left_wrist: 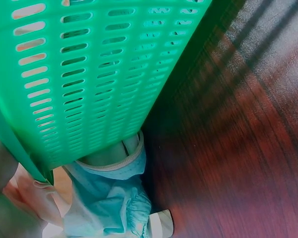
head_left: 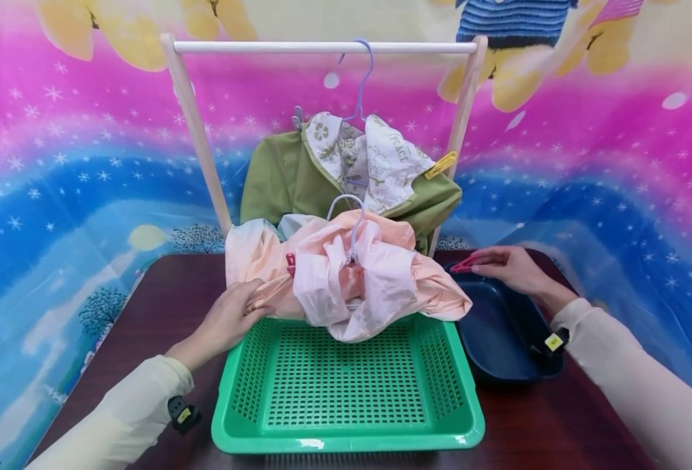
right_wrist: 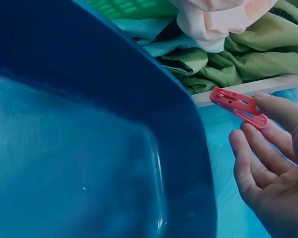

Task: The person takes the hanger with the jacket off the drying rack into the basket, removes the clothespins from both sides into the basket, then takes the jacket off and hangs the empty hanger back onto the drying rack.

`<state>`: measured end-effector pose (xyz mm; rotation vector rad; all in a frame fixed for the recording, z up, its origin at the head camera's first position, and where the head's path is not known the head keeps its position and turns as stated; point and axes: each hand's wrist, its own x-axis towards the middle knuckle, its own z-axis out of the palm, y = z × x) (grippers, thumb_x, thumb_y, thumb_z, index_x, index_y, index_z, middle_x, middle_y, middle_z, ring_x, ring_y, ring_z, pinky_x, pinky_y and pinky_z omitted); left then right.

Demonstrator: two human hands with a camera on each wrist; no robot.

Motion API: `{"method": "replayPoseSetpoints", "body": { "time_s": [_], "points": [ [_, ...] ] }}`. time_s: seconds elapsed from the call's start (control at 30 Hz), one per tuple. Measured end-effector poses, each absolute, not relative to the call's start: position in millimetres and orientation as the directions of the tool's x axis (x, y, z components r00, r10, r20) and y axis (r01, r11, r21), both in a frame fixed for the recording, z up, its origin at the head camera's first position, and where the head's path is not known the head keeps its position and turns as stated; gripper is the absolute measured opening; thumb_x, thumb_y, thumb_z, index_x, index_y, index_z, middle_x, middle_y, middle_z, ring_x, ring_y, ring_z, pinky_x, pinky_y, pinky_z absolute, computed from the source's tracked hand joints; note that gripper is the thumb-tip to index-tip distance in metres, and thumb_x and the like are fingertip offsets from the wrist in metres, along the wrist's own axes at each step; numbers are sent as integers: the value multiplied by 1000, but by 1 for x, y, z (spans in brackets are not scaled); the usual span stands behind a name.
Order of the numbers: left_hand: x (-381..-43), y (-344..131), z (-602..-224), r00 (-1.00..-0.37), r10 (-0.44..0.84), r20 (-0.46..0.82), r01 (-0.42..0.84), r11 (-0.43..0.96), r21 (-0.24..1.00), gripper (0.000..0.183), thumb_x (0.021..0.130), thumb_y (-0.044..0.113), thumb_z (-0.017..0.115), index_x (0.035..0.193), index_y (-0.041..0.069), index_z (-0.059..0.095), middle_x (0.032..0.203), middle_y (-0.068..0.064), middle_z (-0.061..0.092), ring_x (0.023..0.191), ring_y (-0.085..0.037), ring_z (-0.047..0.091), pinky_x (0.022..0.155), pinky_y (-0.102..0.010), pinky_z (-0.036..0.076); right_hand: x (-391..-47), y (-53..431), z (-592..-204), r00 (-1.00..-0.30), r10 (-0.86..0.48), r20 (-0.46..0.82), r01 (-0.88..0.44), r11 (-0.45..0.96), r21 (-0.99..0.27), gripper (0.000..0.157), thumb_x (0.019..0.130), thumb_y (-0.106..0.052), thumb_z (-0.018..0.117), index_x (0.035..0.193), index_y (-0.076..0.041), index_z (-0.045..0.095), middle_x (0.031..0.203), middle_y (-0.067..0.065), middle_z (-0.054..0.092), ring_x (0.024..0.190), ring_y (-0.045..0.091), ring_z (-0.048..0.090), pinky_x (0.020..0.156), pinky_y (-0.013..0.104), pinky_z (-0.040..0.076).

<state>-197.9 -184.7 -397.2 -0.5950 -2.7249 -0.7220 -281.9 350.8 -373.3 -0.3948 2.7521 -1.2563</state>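
A pink jacket (head_left: 381,261) on a pale hanger (head_left: 354,219) lies over the back of a green basket (head_left: 346,444), with a red clothespin (head_left: 290,264) on its left shoulder. My left hand (head_left: 222,323) holds the jacket's left sleeve between thumb and fingers; in the left wrist view the basket hides most of it. Above the dark blue basin (head_left: 499,326), my right hand (head_left: 513,269) pinches another red clothespin (right_wrist: 238,105) between thumb and forefinger, its other fingers loosely bent.
Behind the basket, a green jacket (head_left: 272,170) hangs by a blue hanger (head_left: 365,78) from the rack's white bar (head_left: 322,47). A yellow clothespin (head_left: 440,165) and a grey clothespin (head_left: 297,117) sit on its shoulders. Everything stands on a dark red table (head_left: 170,287).
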Motion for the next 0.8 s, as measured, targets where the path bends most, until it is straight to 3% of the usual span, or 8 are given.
{"method": "replayPoseSetpoints", "body": {
  "time_s": [0.37, 0.53, 0.8],
  "points": [
    [-200, -183, -396, -881, 321, 347, 451, 791, 414, 31, 87, 22, 79, 82, 15, 49, 65, 4, 41, 68, -15, 41, 63, -30, 33, -288, 347, -383, -956, -291, -28, -170, 630, -758, 46, 99, -22, 66, 135, 5, 59, 127, 29, 66, 91, -10, 64, 79, 21, 56],
    [-199, -183, -397, -884, 320, 341, 447, 793, 414, 31, 87, 22, 79, 82, 15, 49, 66, 4, 41, 69, -15, 41, 64, -30, 33, -294, 346, -390, -947, -316, -49, -171, 629, -758, 43, 99, -17, 66, 133, 9, 58, 124, 29, 67, 93, -6, 67, 86, 30, 59],
    [-199, -184, -399, -891, 311, 331, 434, 796, 421, 31, 87, 21, 79, 82, 15, 50, 66, 4, 40, 69, -15, 41, 64, -30, 33, -299, 342, -398, -937, -335, -96, -165, 670, -724, 38, 101, -14, 63, 130, 9, 60, 124, 28, 68, 111, 34, 70, 94, 48, 57]
  ]
}}
